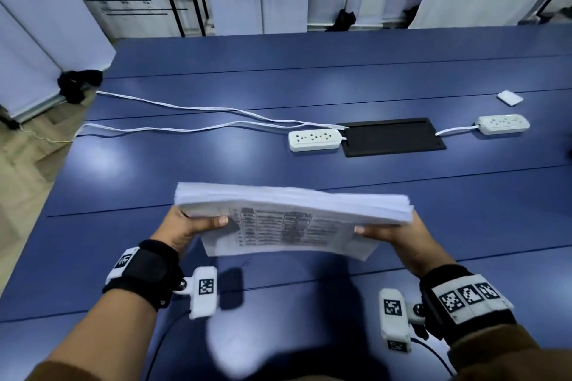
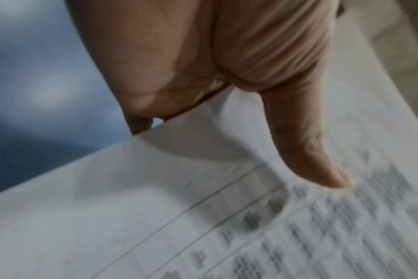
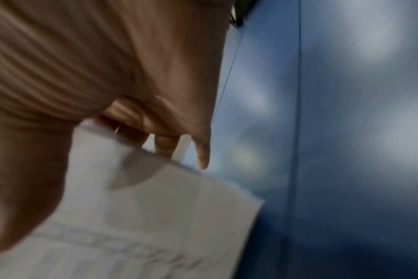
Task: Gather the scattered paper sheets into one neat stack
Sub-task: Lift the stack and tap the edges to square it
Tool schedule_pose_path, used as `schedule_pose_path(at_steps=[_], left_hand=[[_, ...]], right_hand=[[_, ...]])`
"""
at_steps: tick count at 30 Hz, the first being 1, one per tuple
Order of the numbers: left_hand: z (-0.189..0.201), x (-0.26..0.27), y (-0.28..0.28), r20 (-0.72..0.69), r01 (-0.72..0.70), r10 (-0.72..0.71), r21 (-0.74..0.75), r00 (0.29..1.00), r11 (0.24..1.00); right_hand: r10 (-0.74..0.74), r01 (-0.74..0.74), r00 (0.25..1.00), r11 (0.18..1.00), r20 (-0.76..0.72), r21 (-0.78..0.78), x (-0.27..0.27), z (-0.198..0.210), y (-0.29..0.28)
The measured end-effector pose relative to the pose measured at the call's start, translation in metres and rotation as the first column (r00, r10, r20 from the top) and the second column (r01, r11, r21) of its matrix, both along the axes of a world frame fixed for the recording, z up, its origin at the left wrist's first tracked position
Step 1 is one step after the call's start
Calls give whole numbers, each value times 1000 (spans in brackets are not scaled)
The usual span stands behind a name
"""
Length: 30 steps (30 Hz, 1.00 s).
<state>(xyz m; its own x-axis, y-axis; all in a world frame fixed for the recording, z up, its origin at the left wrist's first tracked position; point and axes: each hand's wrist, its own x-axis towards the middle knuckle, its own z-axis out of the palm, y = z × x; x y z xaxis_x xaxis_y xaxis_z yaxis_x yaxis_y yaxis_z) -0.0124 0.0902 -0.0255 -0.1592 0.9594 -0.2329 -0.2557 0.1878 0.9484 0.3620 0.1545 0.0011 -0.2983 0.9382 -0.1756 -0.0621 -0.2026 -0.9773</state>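
Paper stack (image 1: 294, 210) above the blue table (image 1: 402, 195), left hand (image 1: 188, 226) and right hand (image 1: 399, 233) each clamped on an end.

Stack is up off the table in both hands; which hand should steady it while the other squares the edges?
Probably left: the left hand has its thumb farther in on the stack; the right hand holds nearer the corner, so it frees more easily.

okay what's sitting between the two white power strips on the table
A black rectangular panel lies flat between the near power strip and the far one, on the blue table. The head view shows it.
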Motion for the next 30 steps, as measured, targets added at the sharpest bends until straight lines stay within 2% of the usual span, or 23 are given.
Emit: schedule_pose_path(at_steps=[3,5,9,12,16,19,22,24,27,30], left_hand=[[-16,4,-9,25,-3,5,-108,1000,994],[-18,9,-10,28,-13,16,-117,999,993],[-5,21,-1,55,-151,152,-25,987,988],[19,32,9,24,-266,265,81,964,961],[45,62,12,-17,-344,354,201,935,917],[39,81,2,-6,-372,381,201,925,906],[15,83,-15,-121,-294,308,124,944,948],[-8,76,-23,-145,-226,228,31,963,974],[-37,71,-26,-223,-124,101,-90,970,988],[-60,70,-21,-326,-135,66,-192,943,972]], right_hand=[[18,-13,999,995,51,-99,5,-26,-7],[-8,13,999,993,48,-114,0,-33,-7],[-95,94,996,993,-1,-67,-15,-21,-2],[-179,178,982,984,-53,-13,-29,0,3],[-252,259,964,961,-80,101,-56,27,-2],[-272,282,958,950,-93,133,-67,22,-18],[-229,229,973,970,-12,76,-57,-4,-33],[-175,172,981,984,80,53,-47,-24,-38],[-135,139,985,990,108,-26,-41,-49,-38],[-133,152,965,986,226,-65,-43,-73,-34]])
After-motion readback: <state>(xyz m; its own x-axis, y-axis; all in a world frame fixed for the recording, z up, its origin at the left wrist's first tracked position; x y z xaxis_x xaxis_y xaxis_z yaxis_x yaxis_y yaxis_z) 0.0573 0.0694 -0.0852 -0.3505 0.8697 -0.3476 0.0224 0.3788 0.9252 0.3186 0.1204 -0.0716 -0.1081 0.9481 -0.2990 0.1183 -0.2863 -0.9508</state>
